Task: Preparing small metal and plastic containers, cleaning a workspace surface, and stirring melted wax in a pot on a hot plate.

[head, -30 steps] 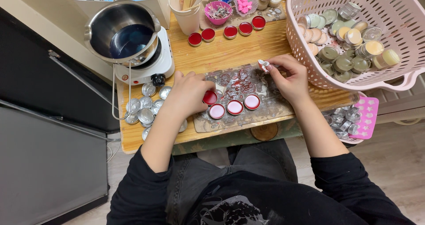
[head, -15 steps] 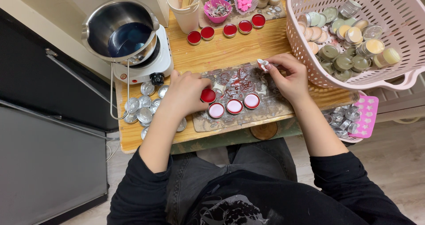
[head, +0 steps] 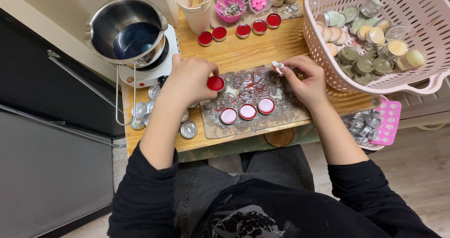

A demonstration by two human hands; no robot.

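Observation:
My left hand pinches a small round tin filled with red wax at the left end of a stained work mat. My right hand holds a small white and red piece between its fingertips above the mat's far right side. Three tins with pale pink-red wax stand in a row on the near part of the mat, between my hands.
A steel pot sits on a white hotplate at the far left. Several red filled tins line the back. A pink basket of filled tins stands right. Empty metal tins lie left, more on a pink mould.
My left hand has shifted slightly with the red tin; the right hand keeps its small piece in nearly the same place.

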